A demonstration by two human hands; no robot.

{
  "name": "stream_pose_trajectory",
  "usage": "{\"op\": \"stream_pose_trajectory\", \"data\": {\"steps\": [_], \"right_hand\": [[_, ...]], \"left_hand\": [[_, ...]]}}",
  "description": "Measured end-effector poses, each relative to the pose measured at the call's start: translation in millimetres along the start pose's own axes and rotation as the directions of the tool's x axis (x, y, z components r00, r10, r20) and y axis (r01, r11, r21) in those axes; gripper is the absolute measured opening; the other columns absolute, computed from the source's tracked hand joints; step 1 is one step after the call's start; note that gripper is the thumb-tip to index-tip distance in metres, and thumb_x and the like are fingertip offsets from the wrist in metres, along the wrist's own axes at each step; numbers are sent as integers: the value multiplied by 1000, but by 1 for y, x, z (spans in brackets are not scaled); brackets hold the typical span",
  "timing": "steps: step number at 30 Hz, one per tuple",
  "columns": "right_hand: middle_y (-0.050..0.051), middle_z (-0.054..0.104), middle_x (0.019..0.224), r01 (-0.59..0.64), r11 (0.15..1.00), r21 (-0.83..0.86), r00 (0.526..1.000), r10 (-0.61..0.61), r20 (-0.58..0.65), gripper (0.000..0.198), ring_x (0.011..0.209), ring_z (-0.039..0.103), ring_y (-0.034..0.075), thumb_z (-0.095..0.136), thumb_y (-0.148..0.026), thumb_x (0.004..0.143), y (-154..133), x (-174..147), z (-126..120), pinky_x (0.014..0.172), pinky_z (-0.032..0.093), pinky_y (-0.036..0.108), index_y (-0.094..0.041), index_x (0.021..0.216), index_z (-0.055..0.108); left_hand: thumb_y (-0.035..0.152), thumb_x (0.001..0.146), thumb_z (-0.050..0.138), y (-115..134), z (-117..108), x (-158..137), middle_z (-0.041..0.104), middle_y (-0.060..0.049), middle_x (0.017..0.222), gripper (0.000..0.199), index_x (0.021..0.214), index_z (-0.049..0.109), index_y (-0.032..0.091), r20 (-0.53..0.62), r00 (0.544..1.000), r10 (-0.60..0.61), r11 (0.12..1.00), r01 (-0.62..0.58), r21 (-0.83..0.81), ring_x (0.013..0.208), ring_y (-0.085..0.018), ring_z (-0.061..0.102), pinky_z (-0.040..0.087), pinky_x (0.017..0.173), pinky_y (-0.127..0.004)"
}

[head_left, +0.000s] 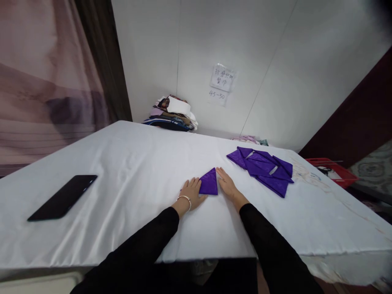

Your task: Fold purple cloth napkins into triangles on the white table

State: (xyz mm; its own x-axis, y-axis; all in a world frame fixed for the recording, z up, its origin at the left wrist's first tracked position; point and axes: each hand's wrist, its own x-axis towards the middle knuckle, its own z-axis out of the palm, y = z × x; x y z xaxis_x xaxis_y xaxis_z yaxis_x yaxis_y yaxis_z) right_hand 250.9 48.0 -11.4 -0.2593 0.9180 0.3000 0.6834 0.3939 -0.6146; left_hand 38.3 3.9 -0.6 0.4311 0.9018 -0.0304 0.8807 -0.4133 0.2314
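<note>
A purple cloth napkin [209, 183], folded into a small triangle, lies on the white tablecloth [147, 163] in front of me. Flat on its left side rests my left hand [192, 192], fingers stretched out, with a bracelet at the wrist. My right hand [227, 183] is at the napkin's right edge, its fingers straight and close to the upper corner; whether they touch the cloth is hard to tell. Neither hand grasps anything. Farther right, several folded purple napkins [263, 167] lie overlapping in a pile.
A black tablet [64, 197] lies on the left of the table. Against the wall sits a stack of folded clothes [173, 112], with more fabric [246, 139] to its right. Beyond the table's right edge is a red basket [333, 171]. Handwritten paper signs [223, 78] hang on the wall.
</note>
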Motion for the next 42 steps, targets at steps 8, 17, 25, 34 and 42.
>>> {"op": "stream_pose_trajectory", "data": {"steps": [8,17,25,34,42], "right_hand": [[11,23,149,84,974,-212,954,-18,299,64,139,12,23,28,-56,90,-75,20,25,110,8,45,-17,141,30],[7,19,151,-51,901,-432,935,195,296,65,139,8,23,19,-58,91,-41,35,36,109,5,46,-19,142,28],[6,15,151,-111,887,-449,928,254,273,67,139,7,23,20,-59,90,-19,58,32,109,4,48,-18,143,25],[4,11,152,-175,879,-444,912,314,262,61,139,5,23,22,-57,90,1,70,24,108,3,52,-26,143,25],[2,23,149,-286,936,-204,931,322,173,54,138,17,18,18,-42,93,17,69,4,112,10,43,-21,143,25]], "left_hand": [[56,83,34,-2,3,1,25,-12,149,74,142,24,12,-24,1000,10,1000,-11,-14,138,-27,15,12,112,-46],[57,83,30,-3,7,2,23,-11,149,76,142,23,9,-7,1000,10,1000,-10,28,138,-26,15,11,112,-45],[57,84,32,-2,7,1,23,-11,150,73,141,27,12,-4,1000,8,1000,-8,-3,138,-27,14,10,112,-45],[56,84,32,-1,5,-1,22,-12,150,73,141,28,11,-7,1000,6,1000,-6,-10,138,-26,13,10,112,-45],[54,84,32,1,2,-3,23,-11,150,70,141,28,13,-6,1000,-4,1000,3,-29,138,-26,14,10,112,-45]]}}
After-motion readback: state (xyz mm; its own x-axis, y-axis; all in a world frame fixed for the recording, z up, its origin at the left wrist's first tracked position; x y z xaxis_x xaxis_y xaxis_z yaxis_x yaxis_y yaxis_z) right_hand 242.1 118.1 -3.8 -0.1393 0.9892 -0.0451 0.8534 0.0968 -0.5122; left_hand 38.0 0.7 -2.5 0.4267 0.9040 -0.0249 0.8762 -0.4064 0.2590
